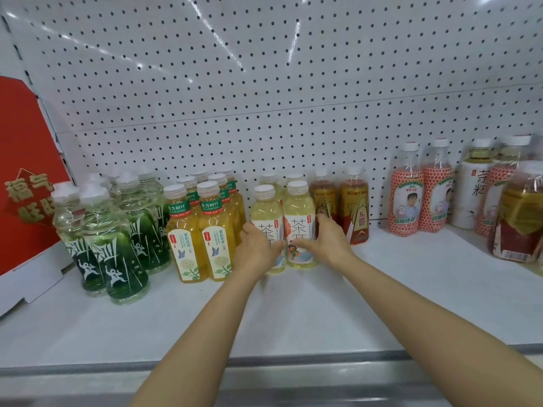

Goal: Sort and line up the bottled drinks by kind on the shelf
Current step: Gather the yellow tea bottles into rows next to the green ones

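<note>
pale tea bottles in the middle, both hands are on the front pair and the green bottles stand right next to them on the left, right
Not quite. The head view shows both hands, left hand and right hand, on the front pale tea bottles, but their left neighbours are the yellow tea bottles, not green ones.

Left hand [255, 250] and right hand [329, 245] extended, fingers curled.

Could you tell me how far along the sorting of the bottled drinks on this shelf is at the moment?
Mostly done on the left: the green bottles and the jasmine tea bottles stand in neat rows. In hand: the left hand and right hand hold the two front pale tea bottles, squaring them up. Left: the mixed cluster at far right, where red-patterned, white and amber bottles stand jumbled.
</note>
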Available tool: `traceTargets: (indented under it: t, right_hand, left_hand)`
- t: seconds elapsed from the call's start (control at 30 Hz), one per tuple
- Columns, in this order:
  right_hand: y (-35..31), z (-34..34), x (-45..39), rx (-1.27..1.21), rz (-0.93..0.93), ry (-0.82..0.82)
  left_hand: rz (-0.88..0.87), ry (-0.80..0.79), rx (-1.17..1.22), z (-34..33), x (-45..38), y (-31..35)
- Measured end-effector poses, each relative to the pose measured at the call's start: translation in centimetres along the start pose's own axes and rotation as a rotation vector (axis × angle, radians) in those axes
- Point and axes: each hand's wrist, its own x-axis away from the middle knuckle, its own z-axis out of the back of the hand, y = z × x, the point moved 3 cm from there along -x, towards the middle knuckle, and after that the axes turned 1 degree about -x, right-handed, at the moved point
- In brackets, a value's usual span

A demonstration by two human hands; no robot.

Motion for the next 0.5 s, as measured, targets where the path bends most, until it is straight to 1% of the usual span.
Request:
traceTargets:
  t: [0.13, 0.3, 0.5]
  right_hand:
    - [0.7, -0.9, -1.3, 0.023, -0.036, -0.015]
    - [0.9, -1.7, -2.4, 0.02, -0.05, 0.003]
    - [0.9, -2.0, -2.7, 0.0, -0.083, 0.003]
  left_hand:
    - [0.039, -0.025, 0.072, -0.4, -1.8, 0.3]
    - [0.045, -0.043, 0.104, -0.7, -3.4, 0.6]
    - [0.048, -0.009, 0.127, -1.9, -4.5, 0.7]
